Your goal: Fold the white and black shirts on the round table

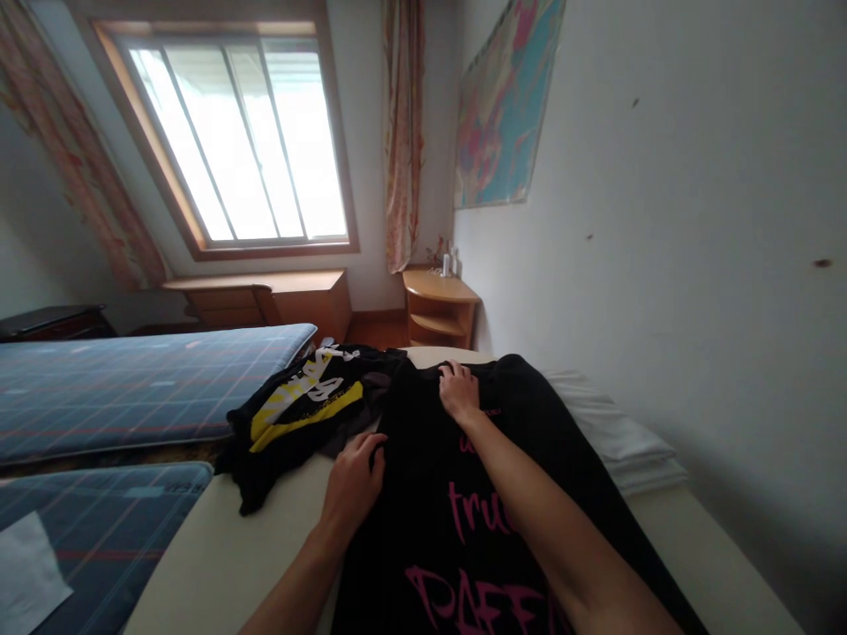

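A black shirt [423, 520] with pink lettering lies spread along the bed, running toward me. At its left edge, my left hand [356, 476] has its fingers curled around the cloth. My right hand [459, 390] rests farther up, near the shirt's far end, its bent fingers gripping the fabric. My right forearm crosses over part of the lettering. Just left of the shirt sits a rumpled black garment [301, 414] with yellow and white print; neither hand touches it.
A cream-covered bed [191, 556] bears the clothes. Folded white cloth [615, 432] lies to the right, beside the wall. Blue plaid mattresses [146, 379] stand left, with white paper or cloth [30, 569] on the nearer one. Beyond are a corner shelf [440, 287] and a desk [311, 282] below the window.
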`<state>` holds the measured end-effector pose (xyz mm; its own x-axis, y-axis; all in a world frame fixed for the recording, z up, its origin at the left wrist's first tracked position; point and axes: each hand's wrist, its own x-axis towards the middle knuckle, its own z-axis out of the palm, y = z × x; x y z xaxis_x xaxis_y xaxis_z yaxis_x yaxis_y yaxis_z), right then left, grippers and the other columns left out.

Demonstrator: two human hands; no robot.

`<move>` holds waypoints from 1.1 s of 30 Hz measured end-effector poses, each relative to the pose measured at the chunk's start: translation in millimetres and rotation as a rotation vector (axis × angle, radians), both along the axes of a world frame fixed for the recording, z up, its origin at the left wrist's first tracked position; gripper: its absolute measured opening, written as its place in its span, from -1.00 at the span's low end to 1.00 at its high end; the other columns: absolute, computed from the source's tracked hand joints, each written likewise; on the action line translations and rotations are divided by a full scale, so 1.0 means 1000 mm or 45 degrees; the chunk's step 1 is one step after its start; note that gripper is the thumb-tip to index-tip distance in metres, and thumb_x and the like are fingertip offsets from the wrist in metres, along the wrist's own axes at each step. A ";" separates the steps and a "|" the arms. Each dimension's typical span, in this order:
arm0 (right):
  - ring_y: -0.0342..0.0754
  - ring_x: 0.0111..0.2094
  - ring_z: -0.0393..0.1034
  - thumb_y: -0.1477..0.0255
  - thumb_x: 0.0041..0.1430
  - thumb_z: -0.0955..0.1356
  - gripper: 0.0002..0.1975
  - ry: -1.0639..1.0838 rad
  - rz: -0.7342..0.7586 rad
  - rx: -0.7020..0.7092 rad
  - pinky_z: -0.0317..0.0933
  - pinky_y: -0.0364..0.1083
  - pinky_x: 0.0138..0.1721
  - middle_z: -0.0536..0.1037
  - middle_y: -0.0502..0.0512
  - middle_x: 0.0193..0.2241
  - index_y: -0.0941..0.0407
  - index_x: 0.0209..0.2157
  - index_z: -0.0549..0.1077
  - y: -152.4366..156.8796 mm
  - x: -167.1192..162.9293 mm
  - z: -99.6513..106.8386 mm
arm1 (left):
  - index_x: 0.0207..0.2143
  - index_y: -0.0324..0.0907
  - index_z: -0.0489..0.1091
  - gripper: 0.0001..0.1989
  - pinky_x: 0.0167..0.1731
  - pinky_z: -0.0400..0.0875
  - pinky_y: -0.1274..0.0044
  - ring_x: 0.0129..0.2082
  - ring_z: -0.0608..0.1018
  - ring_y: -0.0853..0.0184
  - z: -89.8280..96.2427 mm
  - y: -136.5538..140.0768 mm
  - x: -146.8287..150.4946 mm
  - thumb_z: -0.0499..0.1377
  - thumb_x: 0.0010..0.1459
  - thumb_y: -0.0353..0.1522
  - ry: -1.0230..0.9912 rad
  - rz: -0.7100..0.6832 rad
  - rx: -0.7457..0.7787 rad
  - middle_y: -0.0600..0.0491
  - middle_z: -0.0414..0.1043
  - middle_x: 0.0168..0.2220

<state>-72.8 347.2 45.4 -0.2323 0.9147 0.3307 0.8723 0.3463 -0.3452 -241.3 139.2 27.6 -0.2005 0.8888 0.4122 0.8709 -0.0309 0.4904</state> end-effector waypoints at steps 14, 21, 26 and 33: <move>0.39 0.39 -0.50 -0.12 0.29 0.00 -0.16 -0.187 -0.045 -0.479 -0.51 0.47 0.23 -0.27 0.21 0.44 0.09 0.42 -0.13 -0.032 -0.007 -0.008 | -0.06 -0.11 0.45 -0.75 -0.04 0.44 0.36 -0.09 0.57 0.19 -0.001 -0.001 0.001 0.05 0.28 -0.43 0.036 0.017 0.012 -0.02 0.51 -0.05; 0.15 0.42 -0.41 -0.06 0.34 -0.06 -0.27 -0.218 0.293 -0.486 -0.57 0.29 0.31 -0.13 0.05 0.43 0.01 0.39 0.01 -0.018 -0.011 -0.003 | -0.03 -0.08 0.42 -0.72 -0.02 0.43 0.38 -0.08 0.56 0.22 0.001 -0.003 0.002 0.03 0.27 -0.43 -0.059 -0.059 0.036 0.00 0.49 -0.02; 0.18 0.35 -0.07 0.11 0.37 0.12 -0.41 0.006 0.241 -0.264 -0.26 0.23 0.31 0.15 0.25 0.34 0.12 0.29 0.21 -0.025 -0.019 0.007 | -0.02 -0.10 0.39 -0.73 -0.01 0.42 0.36 -0.05 0.55 0.20 0.007 -0.002 0.011 0.07 0.24 -0.39 -0.239 -0.048 0.091 -0.01 0.52 -0.05; 0.17 -0.04 0.47 -0.15 0.21 0.18 -0.30 0.298 0.166 -0.430 0.28 0.04 -0.05 0.56 0.30 -0.07 0.14 0.06 0.35 -0.049 -0.033 0.051 | -0.11 -0.10 0.38 -0.77 -0.14 0.43 0.39 -0.20 0.58 0.22 0.023 -0.008 0.038 0.10 0.17 -0.44 -0.302 -0.085 0.046 0.02 0.55 -0.15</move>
<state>-106.2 297.7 96.1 -0.3070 0.9487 0.0756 0.7134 0.2820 -0.6416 -203.3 131.7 51.1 -0.2367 0.8888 0.3924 0.7272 -0.1057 0.6782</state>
